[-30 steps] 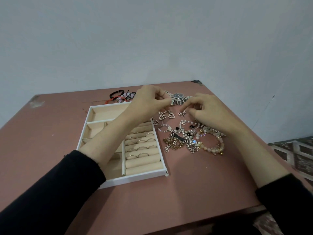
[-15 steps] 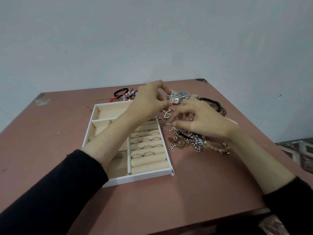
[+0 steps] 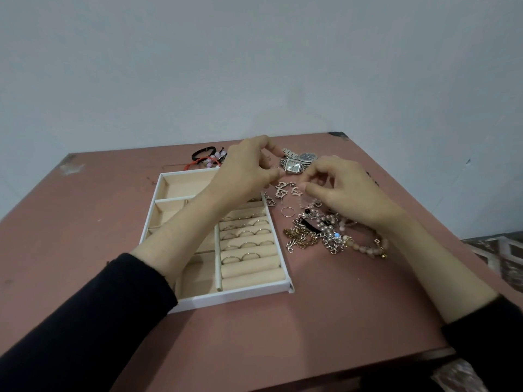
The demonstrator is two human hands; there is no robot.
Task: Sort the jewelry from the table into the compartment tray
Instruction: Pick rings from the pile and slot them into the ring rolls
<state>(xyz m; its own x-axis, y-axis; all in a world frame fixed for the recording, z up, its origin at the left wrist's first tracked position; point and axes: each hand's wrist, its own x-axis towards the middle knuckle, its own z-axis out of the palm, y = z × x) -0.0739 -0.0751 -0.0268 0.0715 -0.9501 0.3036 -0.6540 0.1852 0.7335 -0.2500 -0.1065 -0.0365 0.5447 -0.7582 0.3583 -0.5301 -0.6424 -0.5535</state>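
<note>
no readable text, watch dials too small

Mid-frame, the left hand (image 3: pixel 243 171) and right hand (image 3: pixel 342 190) meet above a pink tabletop (image 3: pixel 325 312), seemingly pinching something tiny; tray (image 3: pixel 226 298) lower left, tangled jewelry (image 3: pixel 322 236) right, watch (image 3: pixel 294 166) behind.

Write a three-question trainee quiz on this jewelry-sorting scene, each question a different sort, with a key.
1. True or false: rings already sit in the roll slots of the compartment tray.
2. Multiple choice: the tangled pile of chains and beads lies (A) inside the tray, (B) on the table to the right of the tray, (C) to the left of the tray.
3. Fill in: the square-faced watch lies between the left hand and the ____ hand.

Key: 1 true; 2 B; 3 right.
</note>
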